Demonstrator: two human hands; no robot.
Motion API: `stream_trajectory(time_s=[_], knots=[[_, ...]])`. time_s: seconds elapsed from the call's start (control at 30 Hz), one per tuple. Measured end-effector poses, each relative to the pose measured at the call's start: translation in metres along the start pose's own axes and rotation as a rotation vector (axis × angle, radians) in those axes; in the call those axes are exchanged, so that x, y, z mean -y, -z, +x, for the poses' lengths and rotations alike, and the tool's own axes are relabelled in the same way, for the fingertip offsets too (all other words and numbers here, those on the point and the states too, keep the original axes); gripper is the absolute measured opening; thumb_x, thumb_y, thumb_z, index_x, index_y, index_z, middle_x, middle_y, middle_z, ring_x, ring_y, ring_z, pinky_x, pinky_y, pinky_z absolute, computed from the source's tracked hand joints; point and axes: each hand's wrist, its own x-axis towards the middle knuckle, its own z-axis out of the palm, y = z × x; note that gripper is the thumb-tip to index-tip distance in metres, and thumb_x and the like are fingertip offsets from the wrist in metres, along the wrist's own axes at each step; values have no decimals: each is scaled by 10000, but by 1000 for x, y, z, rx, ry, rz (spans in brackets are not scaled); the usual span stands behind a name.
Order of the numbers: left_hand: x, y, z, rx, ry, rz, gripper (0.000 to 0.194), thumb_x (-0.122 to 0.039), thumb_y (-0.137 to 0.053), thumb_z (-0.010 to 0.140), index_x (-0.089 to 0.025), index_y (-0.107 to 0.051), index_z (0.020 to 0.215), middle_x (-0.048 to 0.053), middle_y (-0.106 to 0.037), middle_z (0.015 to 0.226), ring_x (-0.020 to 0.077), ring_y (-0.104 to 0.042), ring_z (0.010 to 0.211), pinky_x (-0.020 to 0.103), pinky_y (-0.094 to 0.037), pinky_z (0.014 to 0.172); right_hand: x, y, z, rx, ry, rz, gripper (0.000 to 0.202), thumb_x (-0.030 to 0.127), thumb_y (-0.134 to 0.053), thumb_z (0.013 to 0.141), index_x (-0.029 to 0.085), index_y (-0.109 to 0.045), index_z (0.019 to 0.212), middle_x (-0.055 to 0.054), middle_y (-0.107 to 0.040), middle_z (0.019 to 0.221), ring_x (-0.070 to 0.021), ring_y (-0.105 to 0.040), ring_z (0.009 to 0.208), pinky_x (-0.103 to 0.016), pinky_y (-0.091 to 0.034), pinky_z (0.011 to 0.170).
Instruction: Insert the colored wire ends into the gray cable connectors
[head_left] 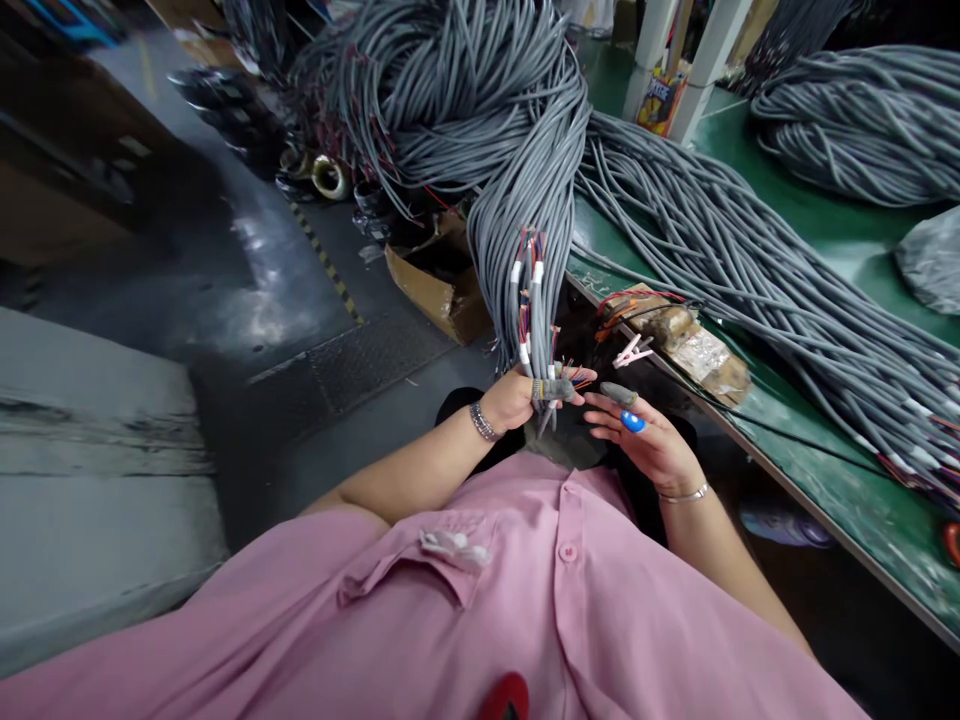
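My left hand [531, 393] is wrapped round several grey cable ends [536, 335], with a grey cover on its thumb. White bands and bare coloured wires show at these ends. Just to the right, my right hand [641, 435] has its fingers spread and nothing visible in them; it wears a grey finger cover [618, 394] and a blue piece [632, 421]. Its fingertips are close to the coloured wires beside my left hand. The cables run up into a large grey bundle [465, 90] hanging over the table's edge.
More grey cables [735, 240] lie along the green table [832, 440] at the right. Near its edge are a taped block [705, 362] and a pink clip [632, 351]. An open cardboard box [439, 295] stands on the floor. A grey cabinet [97, 450] is at the left.
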Motion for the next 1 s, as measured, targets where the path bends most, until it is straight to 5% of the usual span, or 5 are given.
stream_trajectory(time_s=[0.17, 0.47, 0.77, 0.87, 1.0], knots=[[6, -3, 4, -25, 36, 115, 295, -219, -832, 559, -77, -734, 798, 117, -720, 765, 166, -645, 638, 245, -441, 560, -4, -4, 9, -11, 6, -31, 486, 297, -655, 824, 308, -526, 1292, -76, -601, 1301, -233, -636, 1083, -419, -487, 926], [7, 4, 3, -70, 0, 81, 242, -244, -826, 587, -93, -703, 730, 80, -700, 688, 170, -662, 626, 249, -472, 574, -11, 8, 2, -92, -10, -101, 576, 405, -658, 808, 341, -461, 1346, -101, -562, 1361, -237, -654, 1062, -427, -504, 904], [-4, 13, -3, 21, 41, 29, 425, -170, -771, 636, -166, -700, 1055, 159, -573, 1326, 313, -610, 1122, 192, -515, 590, -34, 55, -35, -474, 28, -570, 538, 425, -655, 804, 291, -525, 1308, -100, -541, 1374, -222, -671, 961, -387, -547, 806], [-5, 16, -3, 58, 37, 19, 410, -172, -757, 639, -175, -710, 1046, 152, -567, 1336, 336, -538, 1217, 200, -545, 626, -28, 42, -37, -507, 153, -629, 462, 412, -641, 824, 260, -573, 1255, -97, -595, 1305, -224, -646, 1011, -419, -503, 910], [-4, 17, -3, 90, 20, 13, 405, -184, -746, 652, -178, -706, 1054, 149, -539, 1368, 348, -515, 1240, 238, -573, 687, -11, 1, -24, -274, 190, -419, 404, 382, -601, 866, 261, -574, 1250, -105, -637, 1239, -210, -660, 951, -379, -527, 832]])
